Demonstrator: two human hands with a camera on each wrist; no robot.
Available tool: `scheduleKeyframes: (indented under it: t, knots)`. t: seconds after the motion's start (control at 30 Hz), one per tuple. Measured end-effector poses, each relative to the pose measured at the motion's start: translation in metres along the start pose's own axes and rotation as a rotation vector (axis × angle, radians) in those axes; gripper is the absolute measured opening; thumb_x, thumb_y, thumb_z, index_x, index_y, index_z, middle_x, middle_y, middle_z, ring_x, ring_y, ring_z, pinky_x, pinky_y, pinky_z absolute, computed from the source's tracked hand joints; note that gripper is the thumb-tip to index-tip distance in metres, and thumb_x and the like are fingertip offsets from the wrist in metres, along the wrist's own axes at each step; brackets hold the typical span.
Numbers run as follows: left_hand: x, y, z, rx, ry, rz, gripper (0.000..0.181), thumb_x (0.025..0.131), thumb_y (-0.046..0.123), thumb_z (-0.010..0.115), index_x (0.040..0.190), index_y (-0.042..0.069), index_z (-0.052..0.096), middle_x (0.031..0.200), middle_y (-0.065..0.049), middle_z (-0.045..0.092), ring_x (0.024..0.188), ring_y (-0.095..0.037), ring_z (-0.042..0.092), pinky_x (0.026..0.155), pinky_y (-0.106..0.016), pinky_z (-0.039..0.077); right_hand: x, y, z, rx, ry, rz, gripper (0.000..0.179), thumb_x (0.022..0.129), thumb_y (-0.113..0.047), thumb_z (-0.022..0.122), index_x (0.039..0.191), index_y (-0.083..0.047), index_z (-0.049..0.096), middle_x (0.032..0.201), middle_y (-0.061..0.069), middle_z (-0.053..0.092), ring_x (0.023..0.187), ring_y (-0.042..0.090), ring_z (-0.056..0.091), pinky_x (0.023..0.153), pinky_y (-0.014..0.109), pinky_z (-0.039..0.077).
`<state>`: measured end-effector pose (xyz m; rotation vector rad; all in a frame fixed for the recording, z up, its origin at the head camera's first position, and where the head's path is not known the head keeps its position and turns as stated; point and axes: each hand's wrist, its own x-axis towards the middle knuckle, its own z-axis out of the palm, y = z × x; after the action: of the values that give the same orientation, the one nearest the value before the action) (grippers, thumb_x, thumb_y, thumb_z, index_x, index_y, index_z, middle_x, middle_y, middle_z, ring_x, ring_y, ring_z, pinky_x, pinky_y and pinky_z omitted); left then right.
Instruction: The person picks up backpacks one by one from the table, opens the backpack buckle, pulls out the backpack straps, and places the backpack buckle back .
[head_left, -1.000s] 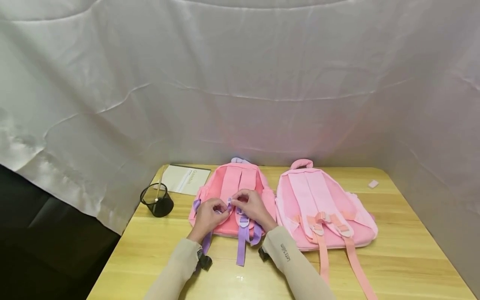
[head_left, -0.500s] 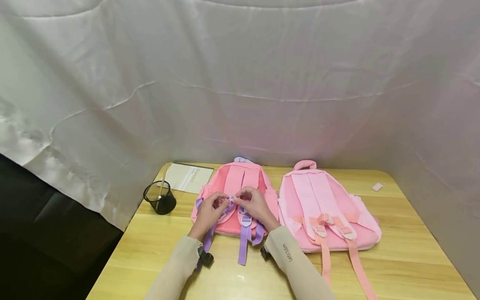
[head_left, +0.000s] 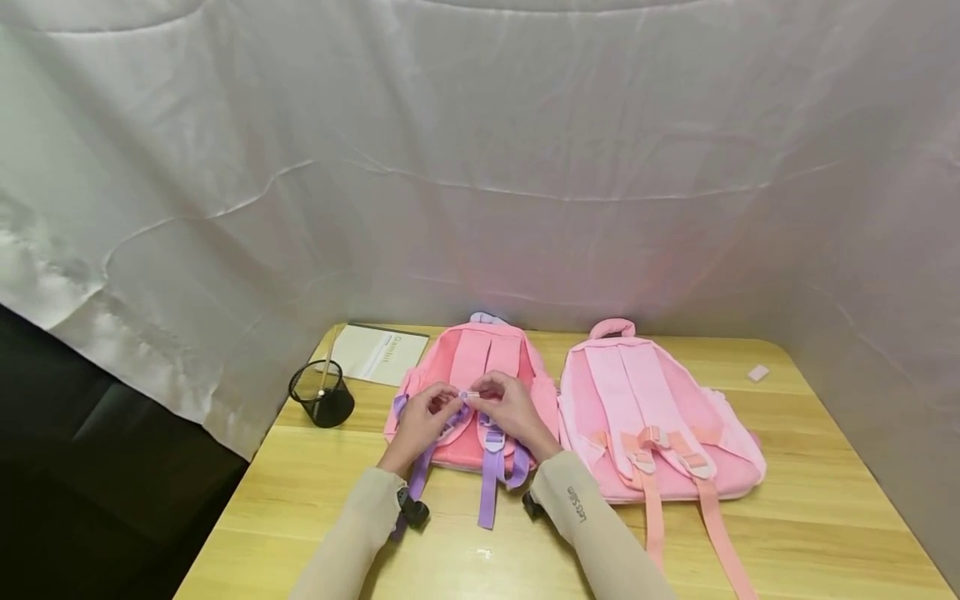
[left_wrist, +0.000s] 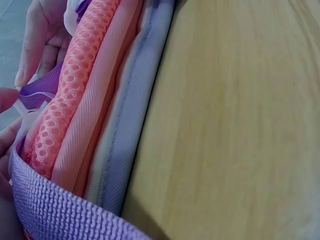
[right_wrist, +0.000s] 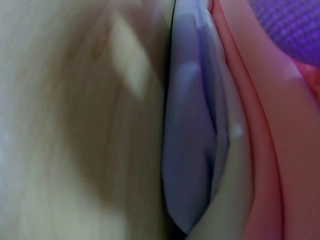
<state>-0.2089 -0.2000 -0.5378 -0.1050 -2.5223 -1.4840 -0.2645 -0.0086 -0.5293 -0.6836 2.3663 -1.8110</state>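
Note:
A coral-pink backpack (head_left: 517,358) with purple straps lies back side up at the table's middle. Over its shoulder straps, my left hand (head_left: 417,423) and right hand (head_left: 512,410) meet fingertip to fingertip. Between them is a small pale buckle (head_left: 469,395) on a purple chest strap (left_wrist: 42,90); each hand pinches one side of it. Fingers hide much of the buckle, so whether its halves are joined I cannot tell. One purple webbing tail (head_left: 487,492) hangs over the bag's lower edge. My right hand is outside the right wrist view, which shows the bag's side.
A lighter pink backpack (head_left: 686,392) with peach straps lies close on the right. To the left stand a black mesh pen cup (head_left: 330,408) with a stick in it and a pale notebook (head_left: 378,354). A small white block (head_left: 758,373) sits far right.
My right fingertips have turned the purple strap's buckle piece from upright to level and brought it against the left fingertips. The head view has shifted slightly.

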Motion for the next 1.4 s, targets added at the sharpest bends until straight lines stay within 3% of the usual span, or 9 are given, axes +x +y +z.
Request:
scheduleKeyframes:
  t: [0.3,0.6,0.8,1.03,1.23,1.4]
  knots:
    - [0.0,0.0,-0.001,-0.076,0.012,-0.001,0.012,0.098,0.026,0.074,0.104,0.016,0.074,0.089,-0.002,0.07,0.077,-0.014,0.057,0.069,-0.023,0.045,-0.002,-0.001,-0.004,0.023,-0.016,-0.016,0.022,0.09,-0.011,0.081,0.111,-0.006,0.074,0.107,0.01,0.077,0.097,0.022,0.074,0.087,0.028,0.058]
    - [-0.002,-0.003,-0.003,-0.044,0.013,0.018,0.017,0.097,0.033,0.075,0.106,0.018,0.072,0.09,0.0,0.068,0.078,-0.015,0.056,0.07,-0.023,0.045,-0.001,0.003,-0.002,-0.012,-0.032,-0.032,0.022,0.091,-0.014,0.081,0.11,-0.006,0.075,0.103,0.009,0.078,0.094,0.019,0.075,0.086,0.028,0.059]
    - [-0.001,-0.002,-0.003,-0.114,0.026,-0.072,0.018,0.1,0.032,0.071,0.11,0.016,0.072,0.097,-0.001,0.066,0.087,-0.016,0.055,0.078,-0.025,0.044,-0.001,-0.002,-0.006,-0.047,-0.032,-0.038,0.027,0.094,-0.014,0.076,0.118,-0.002,0.072,0.11,0.01,0.077,0.099,0.022,0.075,0.091,0.031,0.059]
    - [0.002,0.0,-0.005,-0.201,0.023,-0.143,0.016,0.102,0.024,0.068,0.112,0.012,0.071,0.102,-0.003,0.064,0.093,-0.017,0.055,0.082,-0.026,0.045,-0.004,-0.008,-0.011,-0.255,-0.072,-0.055,0.016,0.089,-0.021,0.083,0.104,-0.017,0.079,0.103,-0.004,0.076,0.1,0.015,0.07,0.096,0.037,0.056]
    - [0.0,0.0,-0.004,-0.189,0.006,-0.201,0.021,0.102,0.032,0.067,0.115,0.015,0.07,0.104,-0.003,0.062,0.096,-0.018,0.053,0.085,-0.029,0.043,-0.005,-0.004,-0.007,-0.311,-0.096,-0.105,0.006,0.09,-0.021,0.082,0.095,-0.018,0.081,0.094,-0.008,0.078,0.09,0.009,0.071,0.088,0.031,0.056]
    - [0.001,-0.001,-0.004,-0.173,0.003,-0.179,0.019,0.102,0.031,0.067,0.113,0.015,0.071,0.102,-0.003,0.063,0.093,-0.018,0.054,0.08,-0.026,0.044,-0.005,-0.001,-0.006,-0.312,-0.067,-0.133,0.006,0.091,-0.022,0.081,0.093,-0.017,0.08,0.089,-0.009,0.077,0.084,0.005,0.069,0.081,0.026,0.056]
